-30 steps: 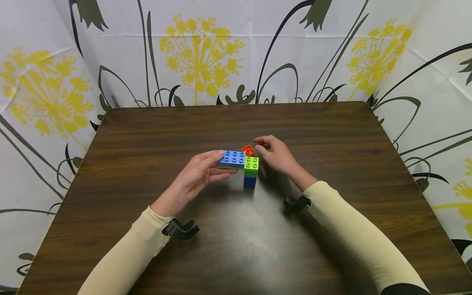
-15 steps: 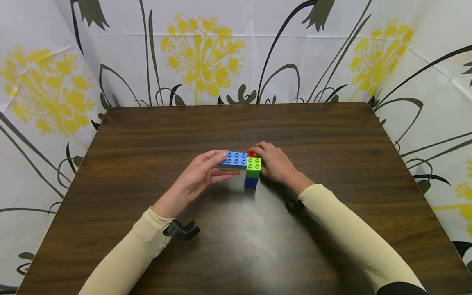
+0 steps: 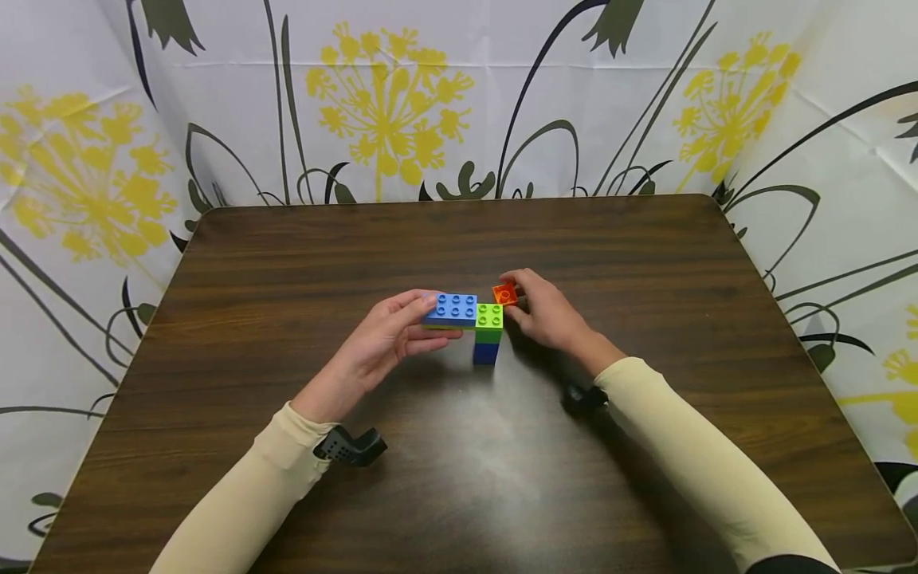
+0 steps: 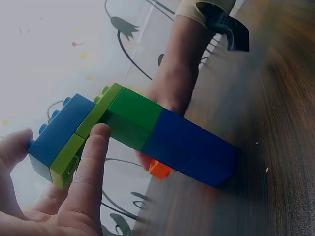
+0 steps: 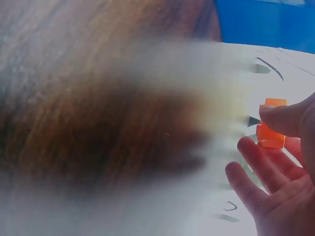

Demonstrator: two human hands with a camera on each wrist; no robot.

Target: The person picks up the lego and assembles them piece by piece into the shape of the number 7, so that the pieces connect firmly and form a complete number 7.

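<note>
Between thumb and fingers, my left hand point(image 3: 380, 339) holds one end of a built toy-brick piece. Its light blue brick point(image 3: 457, 306) lies on a long lime green brick point(image 3: 490, 316), whose bare studded end sticks out to the right. Under that end come a darker green brick point(image 4: 133, 118) and a dark blue part point(image 4: 192, 147) forming a leg down at the tabletop. Just behind and right of this leg, my right hand point(image 3: 554, 316) pinches a small orange brick point(image 3: 505, 296). In the right wrist view, the thumb presses the orange brick against the fingers.
A dark wood-grain table point(image 3: 301, 247) spreads beneath both hands. Behind and beside it hangs a white curtain point(image 3: 502, 104) with yellow and grey flower prints. Each wrist wears a black camera mount point(image 3: 351, 446).
My right hand has reached in, taken hold of the orange brick behind the built piece and drawn it slightly right. The left hand and its piece have stayed almost in place.
</note>
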